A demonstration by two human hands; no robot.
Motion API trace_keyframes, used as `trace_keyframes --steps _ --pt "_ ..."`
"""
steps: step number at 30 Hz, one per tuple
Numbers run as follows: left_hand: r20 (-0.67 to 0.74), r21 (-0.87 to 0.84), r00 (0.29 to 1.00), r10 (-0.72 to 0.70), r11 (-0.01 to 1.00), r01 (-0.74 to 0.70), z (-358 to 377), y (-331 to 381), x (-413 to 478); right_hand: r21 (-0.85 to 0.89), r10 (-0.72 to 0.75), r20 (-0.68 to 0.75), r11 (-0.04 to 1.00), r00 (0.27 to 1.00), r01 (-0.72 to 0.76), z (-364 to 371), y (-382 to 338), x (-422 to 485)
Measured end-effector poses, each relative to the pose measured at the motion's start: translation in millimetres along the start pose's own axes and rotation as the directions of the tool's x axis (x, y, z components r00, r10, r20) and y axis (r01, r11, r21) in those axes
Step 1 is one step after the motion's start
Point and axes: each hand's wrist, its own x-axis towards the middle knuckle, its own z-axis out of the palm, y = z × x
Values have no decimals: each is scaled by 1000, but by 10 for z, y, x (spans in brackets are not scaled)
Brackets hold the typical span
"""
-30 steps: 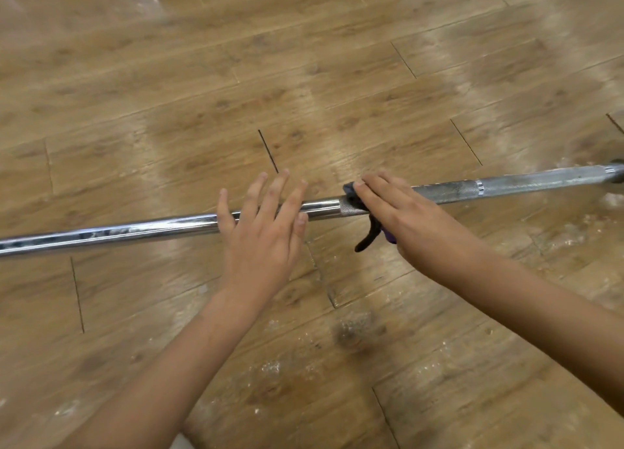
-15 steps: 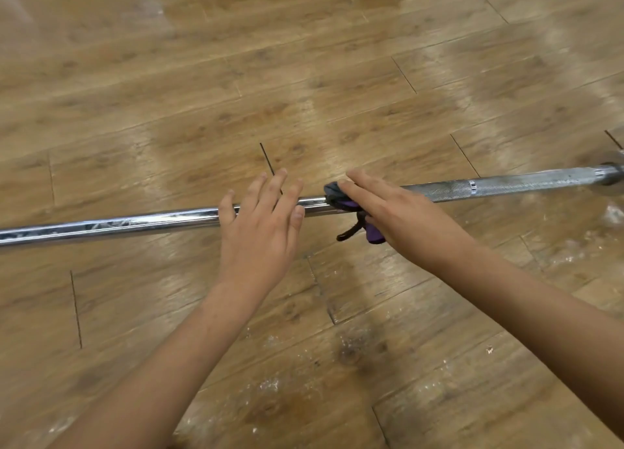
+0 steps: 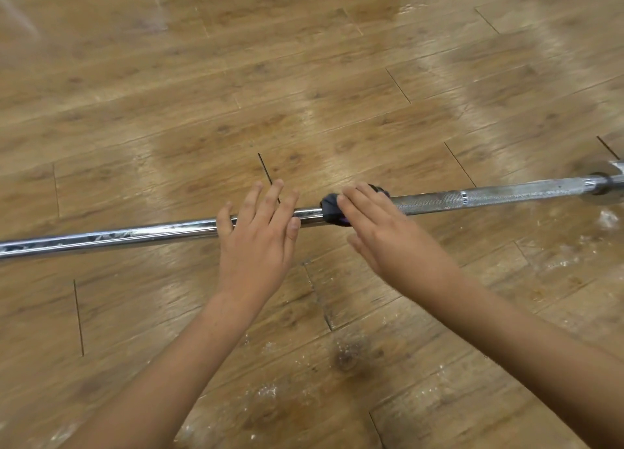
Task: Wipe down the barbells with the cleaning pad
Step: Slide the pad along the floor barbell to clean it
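Down on the wooden floor point(image 3: 304, 77), looking straight at a long barbell point(image 3: 135, 234) laid flat from the left edge to the far right, slanting up a touch toward the right of the view. Smooth, shiny chrome on the left stretch; rough knurled grip point(image 3: 439, 200) right of centre; a collar point(image 3: 604, 185) just showing at the right edge, blurred.

Resting the left hand point(image 3: 256, 239) flat across the chrome part, near the middle of the bar: fingers straight, slightly spread, pointing away over the shaft, thumb out to the side, nothing gripped. Pressing down with the right hand point(image 3: 381, 232) just beside it, also flat, fingers straight and together, angled up and to the left.

Under those fingertips, a dark cleaning pad point(image 3: 331, 209) with a hint of purple, sitting on the bar right where chrome meets knurling. Pinned against the shaft by straight fingers, not pinched. Hard to say how far round the bar it goes: underside hidden. Small gap of bare chrome between the two hands.

Bare forearms point(image 3: 169, 364) coming in from the bottom of the view. Scattered over the near planks, white dusty specks point(image 3: 266, 391), plus a dark blotch point(image 3: 347, 355) in the wood between the forearms. More white residue point(image 3: 607, 219) near the bar's right end.
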Motion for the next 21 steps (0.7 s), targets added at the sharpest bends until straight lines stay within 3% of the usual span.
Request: trace_keyframes --steps 2,6,11,16,21 --pt "4 -1 1000 -1 1000 1 -2 3 -17 -35 -24 66 999 998 26 67 -21 -88" --pt "22 -7 1000 2 1000 -2 -4 2 -57 57 34 4 998 999 -34 -22 -58 -5" --pt "28 -11 1000 -4 1000 4 -21 22 -115 166 211 10 964 977 -209 117 -94 -13" --pt "10 -1 1000 15 1000 -15 -15 27 -187 37 104 -22 994 994 -103 225 -166 -164" --pt "-13 9 999 29 1000 -29 0 45 -269 61 73 -19 996 997 -72 158 -156 -283"
